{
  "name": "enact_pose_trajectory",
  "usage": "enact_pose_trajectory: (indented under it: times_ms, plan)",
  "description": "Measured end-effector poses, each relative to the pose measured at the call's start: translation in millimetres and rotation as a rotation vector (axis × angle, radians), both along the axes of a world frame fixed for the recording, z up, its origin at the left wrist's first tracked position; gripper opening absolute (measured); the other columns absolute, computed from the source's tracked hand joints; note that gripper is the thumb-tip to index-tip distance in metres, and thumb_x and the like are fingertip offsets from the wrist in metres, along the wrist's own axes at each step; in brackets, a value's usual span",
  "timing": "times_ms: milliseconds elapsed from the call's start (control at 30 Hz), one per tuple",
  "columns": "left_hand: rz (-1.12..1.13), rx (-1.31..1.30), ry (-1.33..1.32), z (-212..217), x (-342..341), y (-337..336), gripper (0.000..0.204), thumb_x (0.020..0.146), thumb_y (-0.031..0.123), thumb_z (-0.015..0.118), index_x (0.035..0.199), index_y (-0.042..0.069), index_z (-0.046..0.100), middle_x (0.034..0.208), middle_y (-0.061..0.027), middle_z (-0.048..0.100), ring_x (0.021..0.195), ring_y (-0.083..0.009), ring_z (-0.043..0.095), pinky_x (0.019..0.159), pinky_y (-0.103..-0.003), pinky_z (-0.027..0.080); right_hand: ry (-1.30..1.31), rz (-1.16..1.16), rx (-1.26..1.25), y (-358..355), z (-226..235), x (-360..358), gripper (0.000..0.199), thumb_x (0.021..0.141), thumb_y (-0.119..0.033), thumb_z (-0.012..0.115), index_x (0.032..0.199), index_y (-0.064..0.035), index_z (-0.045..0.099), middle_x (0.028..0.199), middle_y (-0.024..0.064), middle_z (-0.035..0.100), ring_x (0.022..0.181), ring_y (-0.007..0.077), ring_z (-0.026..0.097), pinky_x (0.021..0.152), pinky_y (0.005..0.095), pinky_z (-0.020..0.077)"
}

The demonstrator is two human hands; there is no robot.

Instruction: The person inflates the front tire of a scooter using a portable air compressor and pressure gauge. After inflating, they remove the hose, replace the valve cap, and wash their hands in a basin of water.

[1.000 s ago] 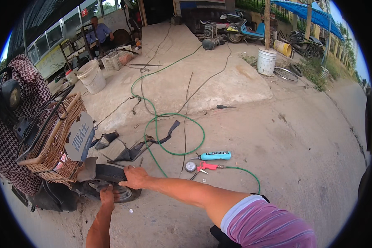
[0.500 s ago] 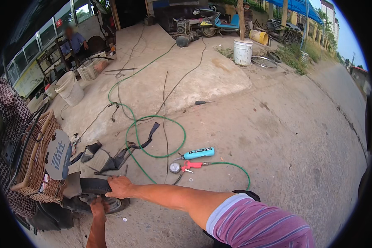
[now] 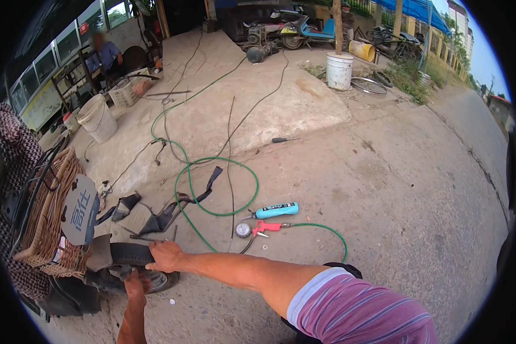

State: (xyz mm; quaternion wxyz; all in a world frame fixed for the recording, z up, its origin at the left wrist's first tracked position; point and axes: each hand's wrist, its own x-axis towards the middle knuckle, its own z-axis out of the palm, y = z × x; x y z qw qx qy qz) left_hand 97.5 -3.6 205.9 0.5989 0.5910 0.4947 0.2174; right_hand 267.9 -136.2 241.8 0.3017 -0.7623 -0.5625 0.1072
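Note:
At the lower left, a small black-tyred wheel sits under the front of a vehicle with a wicker basket. My right hand rests over the tyre's upper right side, its fingers curled onto the rubber. Lower down, my left hand reaches up to the wheel's hub side with its fingers bent in; what they grip there is hidden. A red tyre inflator with a round gauge lies on the ground to the right. Just beyond it lies a turquoise bottle with a thin nozzle.
A green air hose loops across the concrete. Dark straps and a thin rod lie beyond the wheel, a screwdriver farther off. White buckets, a crate and a compressor stand behind. A person sits back left.
My left hand has shifted up slightly at the wheel. My right hand stays on the tyre. The whole view has tilted a little; the things on the ground lie as before.

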Motion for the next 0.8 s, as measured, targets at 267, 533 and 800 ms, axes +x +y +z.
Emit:
enact_pose_trajectory:
  times_ms: [267,533,800]
  plan:
    - [-0.114,0.316,0.018,-14.1,-13.0,11.8,0.015,0.086,0.014,0.06,0.088,0.0,0.058,0.064,-0.0061,0.058,0.048,-0.013,0.054,0.041,-0.03,0.042,-0.034,0.024,-0.001,15.0,-7.1,-5.7,0.071,0.079,-0.051,0.068,0.115,0.0075,0.051,0.108,0.0257,0.061,0.099,0.0403,0.062,0.084,0.0456,0.0508]
    - [-0.101,0.272,0.102,-0.4,-7.3,6.4,0.024,0.091,0.023,0.058,0.094,0.0,0.063,0.076,-0.0096,0.066,0.058,-0.0171,0.062,0.053,-0.031,0.049,-0.06,-0.005,-0.113,13.2,12.0,-4.9,0.073,0.08,-0.055,0.065,0.116,0.0074,0.053,0.11,0.0242,0.062,0.099,0.0373,0.064,0.084,0.044,0.0512]
    - [-0.076,0.302,0.122,-14.9,-15.2,16.8,0.024,0.089,0.021,0.061,0.093,-0.003,0.063,0.076,-0.0101,0.067,0.063,-0.0164,0.063,0.059,-0.032,0.049,-0.084,0.005,-0.096,14.3,7.0,-7.1,0.073,0.081,-0.056,0.064,0.114,0.0082,0.053,0.108,0.0255,0.062,0.097,0.0383,0.064,0.081,0.0452,0.0516]
